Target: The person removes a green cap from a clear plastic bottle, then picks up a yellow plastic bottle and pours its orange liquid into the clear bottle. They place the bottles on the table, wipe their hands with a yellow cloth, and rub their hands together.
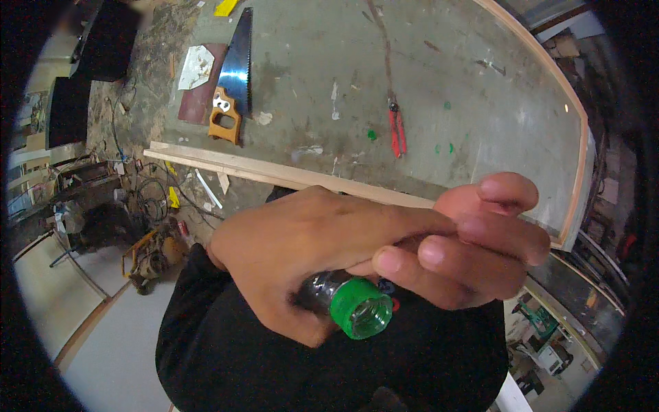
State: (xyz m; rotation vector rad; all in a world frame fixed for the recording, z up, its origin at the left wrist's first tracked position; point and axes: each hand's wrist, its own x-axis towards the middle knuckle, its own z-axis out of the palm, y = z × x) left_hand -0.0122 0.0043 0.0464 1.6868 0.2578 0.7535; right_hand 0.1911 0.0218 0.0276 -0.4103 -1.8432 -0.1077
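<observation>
My left hand [288,247] is wrapped round a small clear plastic bottle [319,288], held in front of my dark clothing. A green band [350,302] circles the bottle's neck, and its open mouth tilts toward the lower right. Just right of the neck, my right hand [480,254] has its fingers curled, the fingertips close against the outstretched fingers of my left hand. Whether anything is pinched in the right fingers is hidden. Most of the bottle's body is covered by my left hand.
On the worn grey tabletop [302,82] lie a handsaw [235,82] with a wooden handle, red-handled pliers [397,130] and small green scraps [371,135]. A wooden strip [261,168] runs along the near edge. Cables and a machine [147,257] are on the floor at left.
</observation>
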